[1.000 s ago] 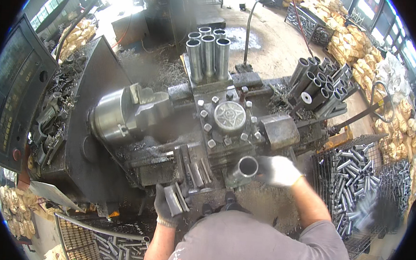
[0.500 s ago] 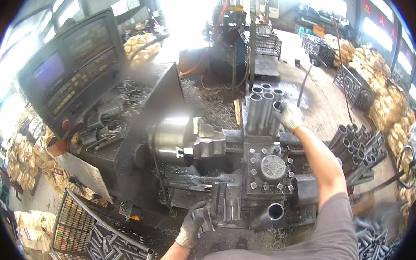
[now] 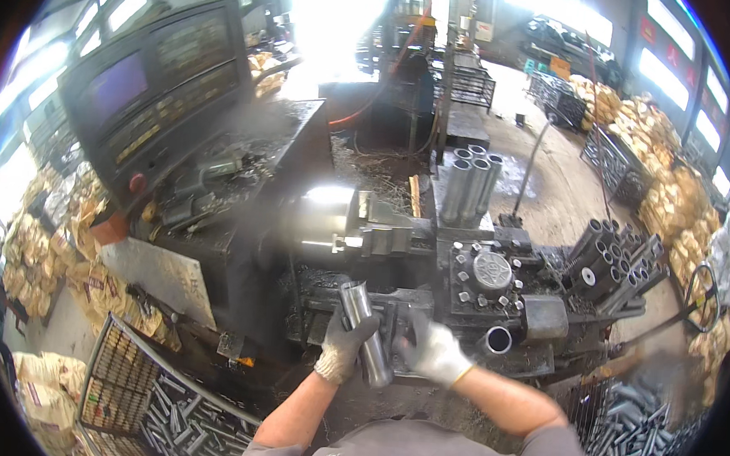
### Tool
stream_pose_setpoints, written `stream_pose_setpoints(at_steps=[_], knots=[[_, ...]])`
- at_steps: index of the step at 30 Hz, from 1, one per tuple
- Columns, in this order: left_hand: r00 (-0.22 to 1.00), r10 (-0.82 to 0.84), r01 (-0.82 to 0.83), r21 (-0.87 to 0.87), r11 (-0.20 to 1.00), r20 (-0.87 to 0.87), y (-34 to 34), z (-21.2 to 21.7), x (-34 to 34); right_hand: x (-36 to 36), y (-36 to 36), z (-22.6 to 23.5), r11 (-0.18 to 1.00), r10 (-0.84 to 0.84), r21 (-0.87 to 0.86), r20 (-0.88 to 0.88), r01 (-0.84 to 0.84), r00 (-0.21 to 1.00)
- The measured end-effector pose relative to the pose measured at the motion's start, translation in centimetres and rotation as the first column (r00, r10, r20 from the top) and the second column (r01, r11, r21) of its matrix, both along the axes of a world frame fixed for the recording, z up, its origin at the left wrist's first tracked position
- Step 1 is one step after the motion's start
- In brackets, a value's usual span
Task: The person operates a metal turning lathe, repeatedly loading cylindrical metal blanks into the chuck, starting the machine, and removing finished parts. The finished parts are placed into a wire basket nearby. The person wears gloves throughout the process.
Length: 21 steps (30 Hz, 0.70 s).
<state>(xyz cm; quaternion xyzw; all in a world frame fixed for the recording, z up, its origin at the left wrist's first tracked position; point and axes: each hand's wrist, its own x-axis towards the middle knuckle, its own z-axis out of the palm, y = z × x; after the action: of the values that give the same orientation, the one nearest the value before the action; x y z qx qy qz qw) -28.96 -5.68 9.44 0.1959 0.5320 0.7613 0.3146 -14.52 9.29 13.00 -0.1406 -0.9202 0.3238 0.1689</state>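
Low in the centre of the frame, the left hand (image 3: 343, 348), in a grey work glove, is wrapped around a short shiny steel tube (image 3: 365, 332), gripping its lower half so that the tube stands tilted with its open end toward the upper left. The right hand (image 3: 431, 349), in a white glove, sits just beside the tube's lower end, fingers curled; whether it touches the tube cannot be told because of blur. Both hands hover over the dark, greasy carriage of a metal lathe (image 3: 394, 305). Just right of the right hand, another steel tube (image 3: 498, 340) lies with its open mouth facing the camera. Above that stands a square tool post with a round silver cap (image 3: 492, 272). To the upper left of the hands, the bright chuck (image 3: 324, 221) gleams. Higher up, a cluster of upright grey tubes (image 3: 470, 184) stands behind the tool post, and more dark tubes (image 3: 610, 255) lean at the right. At lower left, a wire basket (image 3: 154, 399) holds many small tubes. A dark control panel (image 3: 151, 98) fills the upper left.
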Motion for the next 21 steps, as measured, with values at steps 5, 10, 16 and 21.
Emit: stream_pose_setpoints(at_steps=[5,10,16,21], knots=[[0.890,0.084,-0.103,0.019,0.995,0.448,-3.7,-9.9,0.0,0.0,0.1,-16.0,0.901,-0.395,0.343,0.394,0.265,0.830],[0.963,0.186,-0.149,-0.191,0.970,0.193,-3.5,-12.7,-0.8,0.0,1.9,-9.0,0.995,-0.097,-0.021,0.055,0.098,0.994],[0.894,0.107,-0.185,0.139,0.973,0.436,-0.4,-7.5,2.7,-2.7,-2.5,-3.0,0.853,0.116,-0.498,0.474,0.157,0.873],[0.873,-0.047,0.066,0.022,0.998,-0.486,-0.7,-1.3,-3.1,0.1,-2.9,1.2,0.634,-0.073,-0.765,0.083,0.111,0.994]])
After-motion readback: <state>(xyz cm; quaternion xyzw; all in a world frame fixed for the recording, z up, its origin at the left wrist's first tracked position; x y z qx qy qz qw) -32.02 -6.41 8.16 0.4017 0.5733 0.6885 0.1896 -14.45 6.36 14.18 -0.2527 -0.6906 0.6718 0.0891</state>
